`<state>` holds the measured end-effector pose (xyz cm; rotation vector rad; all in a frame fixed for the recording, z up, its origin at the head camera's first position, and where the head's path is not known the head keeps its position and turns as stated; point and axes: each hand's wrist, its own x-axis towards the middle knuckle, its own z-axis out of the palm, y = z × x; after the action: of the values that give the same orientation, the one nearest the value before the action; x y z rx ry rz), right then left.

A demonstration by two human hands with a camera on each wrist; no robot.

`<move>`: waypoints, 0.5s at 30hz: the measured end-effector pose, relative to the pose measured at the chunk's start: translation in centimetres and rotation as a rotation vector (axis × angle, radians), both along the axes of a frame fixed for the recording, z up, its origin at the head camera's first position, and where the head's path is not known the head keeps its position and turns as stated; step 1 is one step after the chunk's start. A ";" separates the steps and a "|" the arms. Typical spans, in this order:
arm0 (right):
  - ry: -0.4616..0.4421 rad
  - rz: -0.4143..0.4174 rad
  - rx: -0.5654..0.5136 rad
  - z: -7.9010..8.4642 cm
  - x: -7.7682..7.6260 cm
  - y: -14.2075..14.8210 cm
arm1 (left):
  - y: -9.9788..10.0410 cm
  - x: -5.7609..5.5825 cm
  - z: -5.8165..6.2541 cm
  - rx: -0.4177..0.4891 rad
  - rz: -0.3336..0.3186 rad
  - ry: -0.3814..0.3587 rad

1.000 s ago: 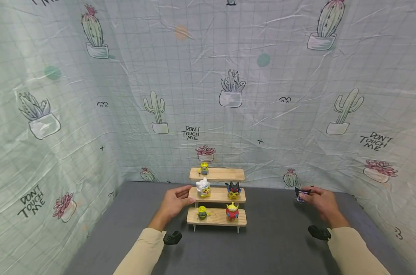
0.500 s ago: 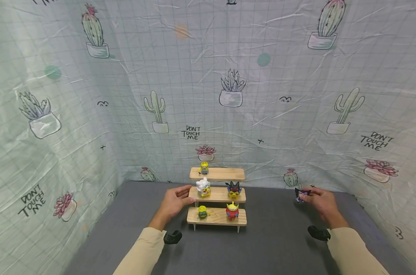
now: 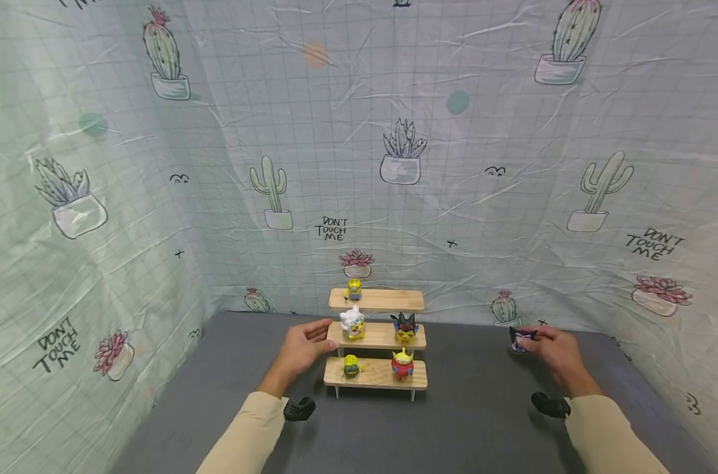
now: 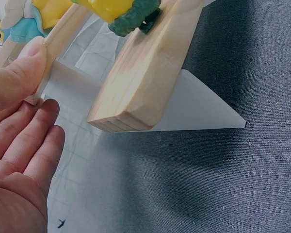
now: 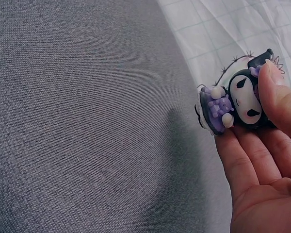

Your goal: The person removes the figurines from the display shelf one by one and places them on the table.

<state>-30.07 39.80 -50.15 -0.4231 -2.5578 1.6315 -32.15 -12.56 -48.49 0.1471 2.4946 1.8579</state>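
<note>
My left hand (image 3: pixel 300 350) pinches the left end of the middle shelf of a three-tier wooden display stand (image 3: pixel 375 376), thumb on top and fingers beneath. My right hand (image 3: pixel 556 352) holds a small black, white and purple figurine (image 5: pixel 245 99) between thumb and fingers, over the grey table right of the stand. The figurine has a white face and a purple bear on its front. On the middle shelf stand a white-hooded yellow figurine (image 3: pixel 353 323) and a black-eared yellow one (image 3: pixel 405 328). A minion figurine (image 3: pixel 354 289) stands on the top shelf's left.
The lowest shelf bears a yellow-green figurine (image 3: pixel 350 366) at left and a red-bodied alien figurine (image 3: pixel 402 364) at right. White angled legs (image 4: pixel 203 104) support the stand on the grey cloth (image 3: pixel 454 421). A cactus-print curtain (image 3: pixel 454 145) encloses the back and sides.
The figurine in the right hand has turned slightly and sits a touch lower. The left hand keeps its place on the shelf; the head view has shifted very slightly.
</note>
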 end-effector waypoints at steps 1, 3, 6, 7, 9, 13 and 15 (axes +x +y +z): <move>0.000 -0.005 -0.002 0.0 0.0 0.0 | 0.0 0.0 0.0 0.000 0.001 -0.002; -0.001 -0.015 -0.008 -0.1 0.0 0.0 | 0.0 0.0 0.0 -0.002 0.001 0.000; -0.005 -0.018 -0.011 -0.1 0.0 0.0 | 0.0 0.0 0.0 0.001 0.003 -0.007; -0.006 -0.018 -0.011 -0.1 0.0 0.0 | 0.0 0.0 0.0 0.001 0.003 -0.007; -0.012 -0.016 -0.013 -0.2 0.0 0.1 | 0.0 0.0 0.0 0.001 0.001 -0.007; -0.021 -0.014 -0.018 -0.2 0.1 0.1 | 0.0 0.0 0.0 0.005 0.001 -0.008; -0.024 -0.011 -0.017 -0.3 0.1 0.1 | 0.0 0.0 0.0 0.004 0.002 -0.007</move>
<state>-29.96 39.94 -50.40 -0.4601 -2.5554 1.6560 -32.18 -12.53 -48.50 0.1384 2.4873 1.8611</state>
